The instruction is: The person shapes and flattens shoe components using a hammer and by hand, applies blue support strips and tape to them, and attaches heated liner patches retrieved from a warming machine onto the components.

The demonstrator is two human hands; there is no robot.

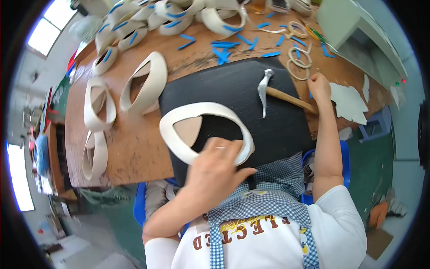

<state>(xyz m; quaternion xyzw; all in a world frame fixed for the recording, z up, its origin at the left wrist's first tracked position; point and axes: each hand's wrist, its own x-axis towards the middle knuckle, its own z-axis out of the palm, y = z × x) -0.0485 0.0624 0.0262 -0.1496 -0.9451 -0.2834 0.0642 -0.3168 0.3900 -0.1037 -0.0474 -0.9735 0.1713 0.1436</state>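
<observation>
A cream shoe upper (181, 110) lies on the black mat, its oval opening facing up. My left hand (212, 168) rests over its near rim, fingers bent at the opening and thumb stretched out to the side; a ring shows on one finger. At the mat's right side, my right hand (320, 87) has its fingers pinched together beside the cream rings (299, 74); what is between the fingertips is too small to name. A hammer (289, 97) with a metal head and wooden handle lies on the mat, its handle end near my right forearm.
More cream uppers (150, 85) stand on the left of the wooden table (130, 157), with a pile (172, 13) at the back. Blue strips (221, 53) are scattered behind the black mat (286, 130). White scraps (347, 103) and a pale machine (358, 40) are at the right.
</observation>
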